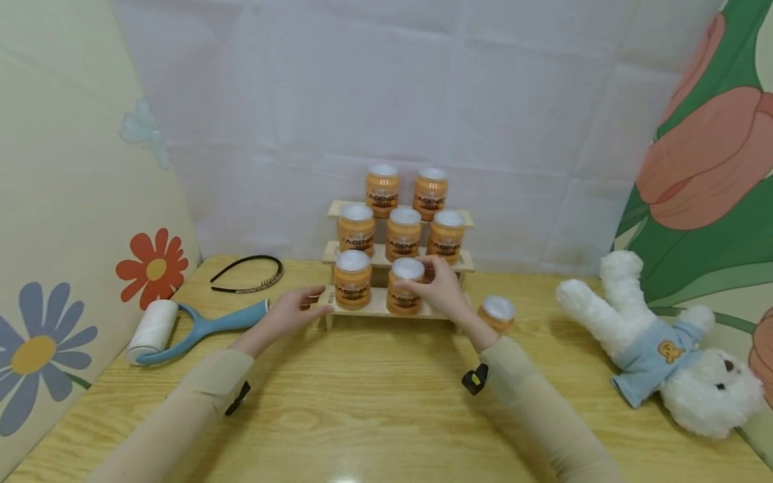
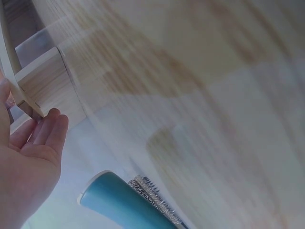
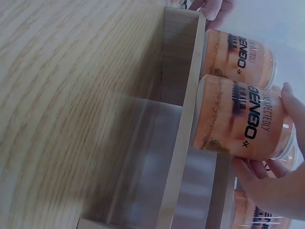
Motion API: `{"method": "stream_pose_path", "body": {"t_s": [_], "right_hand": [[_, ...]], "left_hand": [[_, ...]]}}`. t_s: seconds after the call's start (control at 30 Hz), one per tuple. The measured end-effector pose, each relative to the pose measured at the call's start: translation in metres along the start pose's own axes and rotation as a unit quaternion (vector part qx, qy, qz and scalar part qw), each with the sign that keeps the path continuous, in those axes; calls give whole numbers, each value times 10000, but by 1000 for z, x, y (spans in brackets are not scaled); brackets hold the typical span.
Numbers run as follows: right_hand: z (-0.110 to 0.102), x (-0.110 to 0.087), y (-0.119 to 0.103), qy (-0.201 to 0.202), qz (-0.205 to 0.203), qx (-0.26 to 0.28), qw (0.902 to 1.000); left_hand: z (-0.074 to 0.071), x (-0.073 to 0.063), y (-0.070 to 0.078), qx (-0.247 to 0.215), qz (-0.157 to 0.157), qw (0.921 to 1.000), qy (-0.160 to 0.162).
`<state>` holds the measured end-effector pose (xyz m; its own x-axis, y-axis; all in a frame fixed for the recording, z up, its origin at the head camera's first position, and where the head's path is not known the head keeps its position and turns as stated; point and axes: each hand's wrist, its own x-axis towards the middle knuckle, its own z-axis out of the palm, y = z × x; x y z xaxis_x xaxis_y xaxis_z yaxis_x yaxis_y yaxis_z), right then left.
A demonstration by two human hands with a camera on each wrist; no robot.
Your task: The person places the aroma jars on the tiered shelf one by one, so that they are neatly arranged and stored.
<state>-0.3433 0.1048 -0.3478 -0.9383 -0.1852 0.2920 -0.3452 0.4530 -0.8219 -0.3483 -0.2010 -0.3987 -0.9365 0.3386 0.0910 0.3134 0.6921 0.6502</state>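
A three-tier wooden display rack (image 1: 377,312) bears orange jars with whitish lids and dark lettering, two on the top tier, three on the middle and two on the bottom. My right hand (image 1: 443,288) grips the right-hand jar (image 1: 404,295) of the bottom tier, thumb and fingers on opposite sides. In the right wrist view, this jar (image 3: 243,119) stands upright at the front board, beside the other bottom jar (image 3: 236,57). My left hand (image 1: 292,312) holds the left end of the bottom board, and its fingers (image 2: 50,126) touch the board's corner in the left wrist view.
Another orange jar (image 1: 498,312) stands on the table right of the rack, partly behind my right forearm. On the left lie a blue-handled lint roller (image 1: 205,329) and a black headband (image 1: 247,290). A white plush toy (image 1: 658,349) in a blue shirt lies at right.
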Motion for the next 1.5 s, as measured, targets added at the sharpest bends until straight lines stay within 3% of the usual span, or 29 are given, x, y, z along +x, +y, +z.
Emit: {"method": "stream_pose_path", "body": {"t_s": [0.43, 1.3, 1.5], "right_hand": [[5, 6, -2, 127, 83, -181, 9997], [10, 13, -4, 104, -403, -324, 9986], [5, 7, -1, -113, -113, -513, 9986]], "left_hand": [[0, 1, 1, 104, 42, 9999, 57], [-3, 0, 1, 88, 126, 9998, 113], [-1, -2, 2, 69, 125, 9998, 119]]}}
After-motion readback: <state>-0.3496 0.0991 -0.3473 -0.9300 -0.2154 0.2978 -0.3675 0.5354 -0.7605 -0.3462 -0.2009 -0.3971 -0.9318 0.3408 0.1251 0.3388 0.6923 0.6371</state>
